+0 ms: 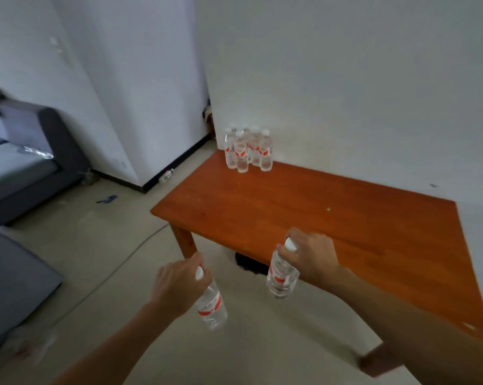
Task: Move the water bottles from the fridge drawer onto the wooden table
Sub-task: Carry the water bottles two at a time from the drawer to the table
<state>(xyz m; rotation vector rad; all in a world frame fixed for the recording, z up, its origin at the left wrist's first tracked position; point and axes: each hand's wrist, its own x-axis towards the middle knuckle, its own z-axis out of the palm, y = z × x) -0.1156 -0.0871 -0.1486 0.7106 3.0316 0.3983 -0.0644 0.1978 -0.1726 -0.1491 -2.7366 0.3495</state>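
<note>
My left hand [176, 284] grips one clear, water-filled bottle [211, 307] by its neck above the floor [109, 259]; my right hand [309, 257] clasps a second bottle [282, 276] likewise at the wooden table [318, 212]'s near edge. More bottles [247, 150] stand clustered at its far corner, overlapping, their number uncertain; a grey sofa [34, 168] sits blurred at left.

Wooden table [318, 207] — bottle cluster [248, 150] at far corner.

Well left of your left hand [177, 284] sits a grey sofa [26, 168]. Beyond that hand, a blue scrap [107, 199] and a thin cable [140, 245] lie on the floor [101, 273]. Between it and your right hand [309, 257], a dark object [248, 263] sits.
</note>
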